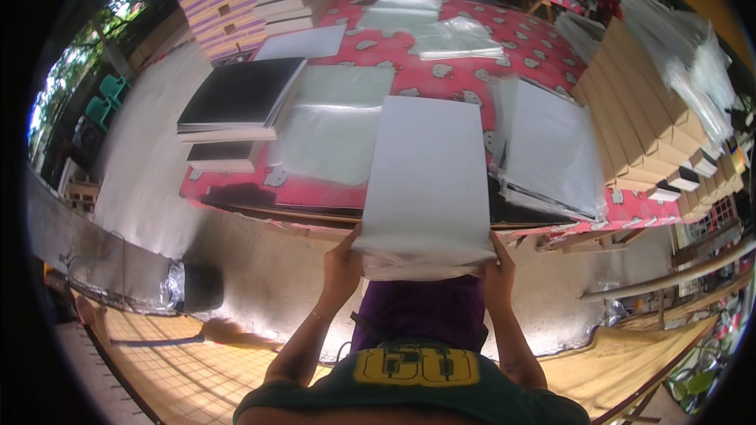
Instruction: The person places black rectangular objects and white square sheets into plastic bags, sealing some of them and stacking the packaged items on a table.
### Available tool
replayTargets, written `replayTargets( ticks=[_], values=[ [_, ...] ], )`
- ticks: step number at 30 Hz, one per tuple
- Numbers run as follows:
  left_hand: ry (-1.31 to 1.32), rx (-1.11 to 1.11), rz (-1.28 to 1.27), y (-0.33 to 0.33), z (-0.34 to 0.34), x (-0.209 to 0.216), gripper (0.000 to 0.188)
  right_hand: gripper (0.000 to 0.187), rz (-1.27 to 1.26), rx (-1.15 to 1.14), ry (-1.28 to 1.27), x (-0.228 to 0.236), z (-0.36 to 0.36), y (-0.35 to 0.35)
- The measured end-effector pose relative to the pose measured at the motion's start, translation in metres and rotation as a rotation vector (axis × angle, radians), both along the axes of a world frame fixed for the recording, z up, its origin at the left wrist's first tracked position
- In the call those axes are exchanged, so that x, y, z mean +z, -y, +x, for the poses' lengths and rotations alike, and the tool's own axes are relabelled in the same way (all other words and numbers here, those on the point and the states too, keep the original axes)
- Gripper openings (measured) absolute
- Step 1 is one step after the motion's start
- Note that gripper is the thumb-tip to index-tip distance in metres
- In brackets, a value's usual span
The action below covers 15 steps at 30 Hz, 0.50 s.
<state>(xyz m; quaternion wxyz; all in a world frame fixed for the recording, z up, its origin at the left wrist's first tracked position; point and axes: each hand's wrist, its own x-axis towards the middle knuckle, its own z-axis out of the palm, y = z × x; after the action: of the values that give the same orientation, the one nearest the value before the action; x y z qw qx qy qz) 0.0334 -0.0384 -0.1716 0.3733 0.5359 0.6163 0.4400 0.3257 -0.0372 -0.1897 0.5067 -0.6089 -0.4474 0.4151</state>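
A white rectangular sheet or stack of sheets (429,165) reaches from my lap over the near table edge. Clear plastic wrap (421,256) bunches around its near end. My left hand (344,264) grips the near left corner, and my right hand (498,267) grips the near right corner; most fingertips are hidden behind the plastic. Left of it lie clear plastic sleeves (327,142), flat on the table. Beyond those is a stack of black-topped sheets (240,98). On the right sits a pile of white sheets in clear plastic (551,149).
A pink patterned cloth covers the table (441,71). Cardboard boxes (638,110) line its right side, with loose plastic (697,63) on top. Stacked boxes (224,4) stand at the far left. More plastic sleeves (461,38) lie farther back. A broom (228,333) rests behind on the left.
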Motion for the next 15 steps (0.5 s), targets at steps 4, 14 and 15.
replayTargets(
  ticks=[4, 14, 15],
  values=[
    [0.259, -0.03, 0.04, 0.004, 0.0, -0.026, 0.033, 0.05, 0.099, -0.157, -0.247, 0.005, -0.007, 0.004],
    [0.828, -0.183, -0.162, 0.012, -0.001, 0.03, 0.025, 0.041, 0.01, 0.088, -0.408, 0.039, 0.049, 0.008],
    [0.823, -0.279, -0.01, 0.017, -0.017, 0.046, 0.031, 0.044, 0.067, 0.285, -0.629, 0.047, 0.066, 0.01]
  ],
)
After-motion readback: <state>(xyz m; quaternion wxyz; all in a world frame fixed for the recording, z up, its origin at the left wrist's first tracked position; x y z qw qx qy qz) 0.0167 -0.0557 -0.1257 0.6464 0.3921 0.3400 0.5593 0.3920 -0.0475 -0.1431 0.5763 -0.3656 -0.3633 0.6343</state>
